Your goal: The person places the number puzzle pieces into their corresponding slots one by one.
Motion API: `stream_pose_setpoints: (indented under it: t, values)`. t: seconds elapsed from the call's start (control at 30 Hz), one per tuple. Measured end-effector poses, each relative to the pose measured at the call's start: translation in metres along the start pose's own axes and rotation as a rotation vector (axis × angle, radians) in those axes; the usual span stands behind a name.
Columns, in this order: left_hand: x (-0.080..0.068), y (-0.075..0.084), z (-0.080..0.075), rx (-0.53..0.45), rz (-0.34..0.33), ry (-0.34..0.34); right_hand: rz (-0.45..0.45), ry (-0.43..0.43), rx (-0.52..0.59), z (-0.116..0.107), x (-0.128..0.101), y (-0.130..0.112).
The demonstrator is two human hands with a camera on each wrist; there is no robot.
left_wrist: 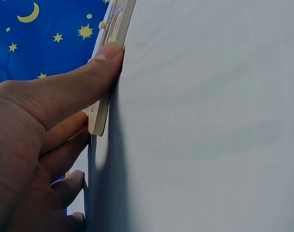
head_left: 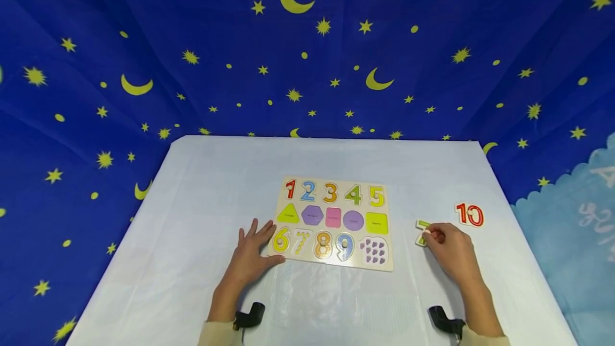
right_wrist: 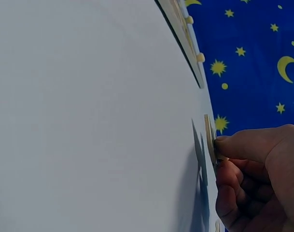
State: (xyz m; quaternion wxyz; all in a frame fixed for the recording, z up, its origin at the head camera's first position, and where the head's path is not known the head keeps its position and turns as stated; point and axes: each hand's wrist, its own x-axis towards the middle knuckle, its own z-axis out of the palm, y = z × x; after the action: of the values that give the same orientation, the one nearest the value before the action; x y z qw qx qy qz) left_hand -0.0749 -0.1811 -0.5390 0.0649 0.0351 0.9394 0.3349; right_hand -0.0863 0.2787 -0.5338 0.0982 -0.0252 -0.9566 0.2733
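Observation:
A wooden number puzzle board (head_left: 331, 264) lies on the table. My left hand (head_left: 250, 252) is at its near left corner, fingers spread by the left edge; in the left wrist view the thumb (left_wrist: 105, 55) rests on the near edge. To the right of the board, my right hand (head_left: 451, 250) pinches a green number 7 piece (head_left: 421, 224) between thumb and fingers. In the right wrist view this piece (right_wrist: 209, 140) is tilted on edge just off the tabletop, its shadow beside it. The fingers hide part of it. A red number 10 piece (head_left: 470, 214) lies beyond that hand.
Knobbed numbers 1 to 5, 6, 8 and 9 sit in the board. The 7 recess (head_left: 301, 242) shows yellow dots and the 10 recess (head_left: 374, 250) purple shapes. A white cloth covers the table (head_left: 221, 186); a blue star curtain (head_left: 269, 84) stands behind.

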Motion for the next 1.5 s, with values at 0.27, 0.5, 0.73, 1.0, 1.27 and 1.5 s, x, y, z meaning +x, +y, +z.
stream_pose_setpoints:
  t: [0.27, 0.5, 0.73, 1.0, 1.27, 1.5]
  values:
    - [-0.003, -0.001, 0.003, 0.004, 0.01, -0.005, 0.007, -0.016, -0.003, 0.001, -0.007, -0.002]
    - [-0.004, -0.002, 0.002, 0.001, -0.009, -0.009, -0.021, 0.004, -0.008, 0.003, -0.006, -0.004]
    - [-0.003, -0.002, 0.002, 0.006, -0.011, 0.0, -0.004, -0.01, -0.009, 0.007, -0.002, -0.011]
    - [-0.001, -0.001, 0.001, 0.009, 0.007, 0.008, -0.002, -0.024, -0.003, 0.01, 0.0, -0.02]
    - [-0.002, -0.001, -0.002, 0.005, 0.02, 0.011, 0.001, -0.04, 0.033, 0.018, -0.001, -0.032]
    - [-0.001, -0.001, -0.001, -0.009, 0.013, -0.005, -0.012, -0.048, 0.04, 0.021, 0.0, -0.04]
